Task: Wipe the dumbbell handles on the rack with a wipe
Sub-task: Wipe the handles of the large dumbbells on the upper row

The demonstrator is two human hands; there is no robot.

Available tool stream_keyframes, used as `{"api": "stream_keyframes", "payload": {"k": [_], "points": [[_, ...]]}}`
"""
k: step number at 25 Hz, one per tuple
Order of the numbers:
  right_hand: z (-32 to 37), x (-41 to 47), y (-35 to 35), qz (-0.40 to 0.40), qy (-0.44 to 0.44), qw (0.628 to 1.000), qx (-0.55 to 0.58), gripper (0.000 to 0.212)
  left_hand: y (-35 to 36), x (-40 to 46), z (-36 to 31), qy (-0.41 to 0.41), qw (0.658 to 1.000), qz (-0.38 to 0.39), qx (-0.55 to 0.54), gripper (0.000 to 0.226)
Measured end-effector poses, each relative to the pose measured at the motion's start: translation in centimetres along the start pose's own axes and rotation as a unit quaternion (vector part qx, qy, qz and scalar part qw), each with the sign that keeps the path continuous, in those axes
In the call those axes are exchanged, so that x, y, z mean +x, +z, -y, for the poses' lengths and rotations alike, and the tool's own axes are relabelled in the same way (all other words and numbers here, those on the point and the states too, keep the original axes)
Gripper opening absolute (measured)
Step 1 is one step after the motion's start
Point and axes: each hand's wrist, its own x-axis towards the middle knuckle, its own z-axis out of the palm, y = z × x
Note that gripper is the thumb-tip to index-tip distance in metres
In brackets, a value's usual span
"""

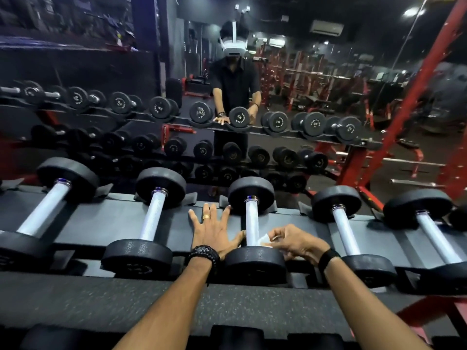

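Several black dumbbells with pale metal handles lie side by side on the top shelf of the rack (pixel 106 223). The middle dumbbell's handle (pixel 251 221) runs away from me. My right hand (pixel 294 242) pinches a small white wipe (pixel 264 239) against the near end of that handle, just above the near weight head (pixel 255 261). My left hand (pixel 214 229) lies flat with spread fingers on the shelf, just left of the same dumbbell, its thumb touching the handle's base. A ring and a dark bracelet are on that hand.
Neighbouring dumbbells lie left (pixel 154 218) and right (pixel 346 231) of the middle one. A wall mirror (pixel 278 84) behind the rack reflects the rack, a person in a headset and red gym frames. A red rack post (pixel 409 102) rises at right. Lower-shelf dumbbells show at the bottom edge.
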Motion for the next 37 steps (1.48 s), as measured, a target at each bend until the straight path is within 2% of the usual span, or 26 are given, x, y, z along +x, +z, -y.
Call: {"api": "stream_keyframes", "payload": {"k": [2,5,6,8,10,11,14,16,18,21,23,26,28,32,35,37], "points": [[0.7,1.0,0.2,0.050,-0.010,0.995,-0.087,0.021,-0.1,0.6,0.2,0.004,1.000,0.002,0.009,0.097],[3.3,2.2,1.4,0.051,-0.023,0.953,-0.296,0.033,-0.3,1.3,0.1,0.006,1.000,-0.024,0.006,0.100],[3.9,2.3,1.4,0.056,-0.019,0.945,-0.322,0.032,-0.3,1.5,0.1,0.007,0.999,-0.033,0.000,0.101],[4.0,2.2,0.7,0.113,-0.011,0.953,-0.282,0.027,0.1,1.6,0.1,0.008,0.999,-0.043,-0.018,0.098],[3.4,1.7,0.0,0.156,-0.004,0.974,-0.163,0.020,0.3,1.5,0.1,0.008,0.998,-0.055,-0.030,0.094],[3.3,1.5,0.1,0.151,0.002,0.980,-0.126,0.018,0.3,1.6,0.2,0.007,0.998,-0.060,-0.032,0.094],[2.5,2.4,0.9,0.097,-0.002,0.980,-0.172,0.021,0.2,1.7,0.1,0.007,0.998,-0.051,-0.028,0.095],[1.5,2.7,0.6,0.125,-0.015,0.983,-0.133,0.013,0.2,1.5,0.0,0.009,0.998,-0.056,-0.033,0.093],[0.4,2.9,0.3,0.149,-0.006,0.986,-0.072,0.023,0.2,1.5,0.0,0.009,0.997,-0.062,-0.042,0.090],[1.2,3.1,1.2,0.089,0.001,0.989,-0.118,0.030,0.3,1.5,0.0,0.009,0.998,-0.055,-0.039,0.086],[2.4,2.8,1.3,0.076,0.007,0.981,-0.177,0.034,0.2,1.4,0.1,0.010,0.997,-0.056,-0.043,0.087],[3.2,1.6,-0.3,0.084,0.022,0.968,-0.237,0.014,-0.1,1.3,0.0,0.005,0.996,-0.065,-0.060,0.092],[3.3,0.9,-0.8,0.076,0.039,0.970,-0.227,0.010,-0.2,1.2,0.0,0.007,0.996,-0.072,-0.061,0.091],[3.5,0.6,-0.7,0.084,0.036,0.991,-0.102,0.024,-0.1,1.2,0.0,0.004,0.996,-0.068,-0.062,0.092],[3.4,1.0,1.1,0.039,0.001,0.985,-0.166,0.031,-0.1,1.2,0.1,0.003,0.996,-0.066,-0.060,0.093],[3.0,1.2,2.4,0.004,-0.014,0.982,-0.188,0.022,0.0,1.2,0.1,0.006,0.996,-0.070,-0.059,0.091]]}}
